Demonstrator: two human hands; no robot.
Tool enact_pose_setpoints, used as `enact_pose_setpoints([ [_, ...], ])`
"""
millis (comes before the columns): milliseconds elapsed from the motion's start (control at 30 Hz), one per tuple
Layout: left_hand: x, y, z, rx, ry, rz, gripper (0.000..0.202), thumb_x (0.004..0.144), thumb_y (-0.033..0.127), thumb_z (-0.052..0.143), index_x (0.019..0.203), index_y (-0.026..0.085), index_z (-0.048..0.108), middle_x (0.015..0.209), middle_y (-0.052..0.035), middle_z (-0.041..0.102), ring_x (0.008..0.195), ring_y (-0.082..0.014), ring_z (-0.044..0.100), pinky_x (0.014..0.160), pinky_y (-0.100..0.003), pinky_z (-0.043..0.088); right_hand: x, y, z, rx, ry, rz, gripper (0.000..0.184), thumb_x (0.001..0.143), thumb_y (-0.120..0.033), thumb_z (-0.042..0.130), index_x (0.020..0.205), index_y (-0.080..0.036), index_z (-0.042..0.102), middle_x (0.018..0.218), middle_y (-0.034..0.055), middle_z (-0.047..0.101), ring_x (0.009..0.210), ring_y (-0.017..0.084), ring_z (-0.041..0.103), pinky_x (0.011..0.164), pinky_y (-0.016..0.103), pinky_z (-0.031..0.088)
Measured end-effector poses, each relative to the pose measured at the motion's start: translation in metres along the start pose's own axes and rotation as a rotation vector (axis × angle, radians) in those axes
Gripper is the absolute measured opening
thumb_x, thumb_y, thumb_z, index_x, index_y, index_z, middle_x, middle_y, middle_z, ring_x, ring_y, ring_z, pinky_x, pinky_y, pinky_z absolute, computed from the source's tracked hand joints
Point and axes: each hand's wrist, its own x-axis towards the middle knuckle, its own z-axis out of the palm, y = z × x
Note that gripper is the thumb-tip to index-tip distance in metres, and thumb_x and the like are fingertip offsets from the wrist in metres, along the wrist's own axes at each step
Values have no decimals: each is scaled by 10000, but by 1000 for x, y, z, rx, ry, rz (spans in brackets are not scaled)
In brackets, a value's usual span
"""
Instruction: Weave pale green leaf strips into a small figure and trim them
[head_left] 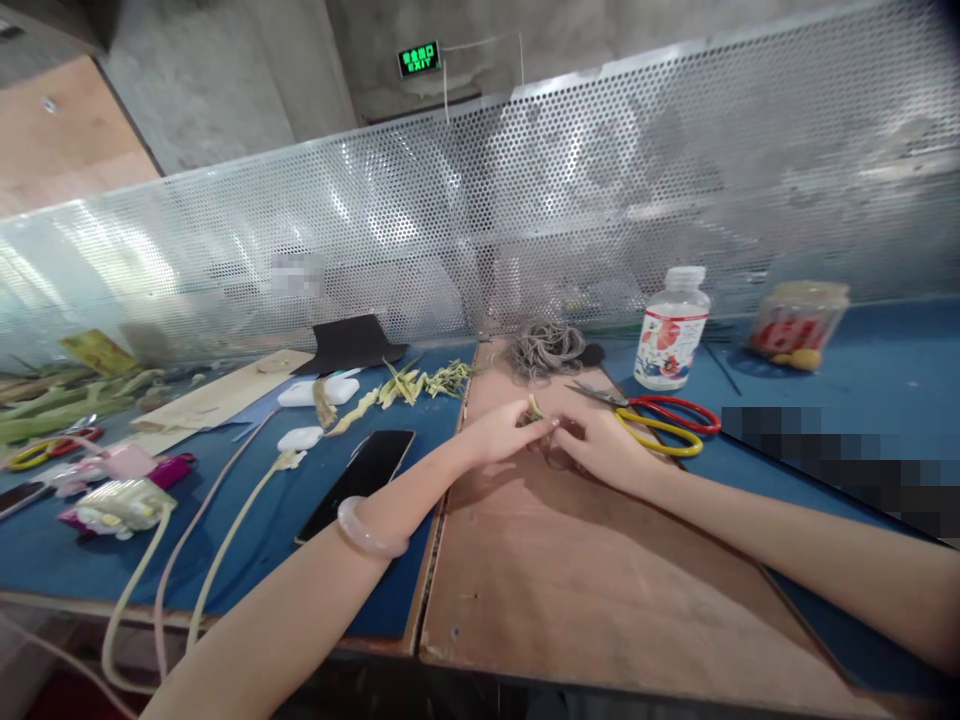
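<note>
My left hand [504,432], with a pale bangle on its wrist, is closed in a pinch over the bare wooden board. Between its fingers shows a small yellow-green plant-like piece [534,406]. My right hand [604,448] meets it there, fingertips pinched together at the same piece. Its lower part is mostly hidden by the fingers, with thin dark strands about it. Just beyond the hands lies a tangled heap of grey cord loops [546,350]. Scissors [667,420] with one red and one yellow handle lie right beside my right hand.
A clear bottle [673,330] and a lidded jar [801,325] stand at the back right. On the left are a phone [360,480], white chargers with cables [300,438], a braided plant strip [405,388] and another pair of scissors [52,450]. A perforated metal screen [375,220] closes off the back.
</note>
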Motion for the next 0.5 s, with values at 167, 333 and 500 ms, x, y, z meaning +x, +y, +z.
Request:
enact_pose_setpoints([
  [167,0,0,-1,26,-11,15,425,769,547,454,868,138,510,791,-63,630,715,-147,591,658,-263,447,0,-1,0,-20,-22,-3,177,770,-179,411,721,-164,581,574,-11,571,473,104,479,468,221,329],
  [333,0,1,-2,153,4,24,444,774,569,421,848,143,519,765,-53,628,705,-149,584,657,-260,429,1,3,1,-42,-38,-29,188,775,-191,413,771,-164,600,596,-7,578,518,115,498,486,221,338],
  [500,-3,7,-3,257,22,42,454,787,579,382,832,147,514,753,-44,616,697,-154,575,633,-255,411,1,3,0,-68,-39,-38,168,770,-194,428,746,-157,591,601,-2,572,538,116,493,496,219,330],
])
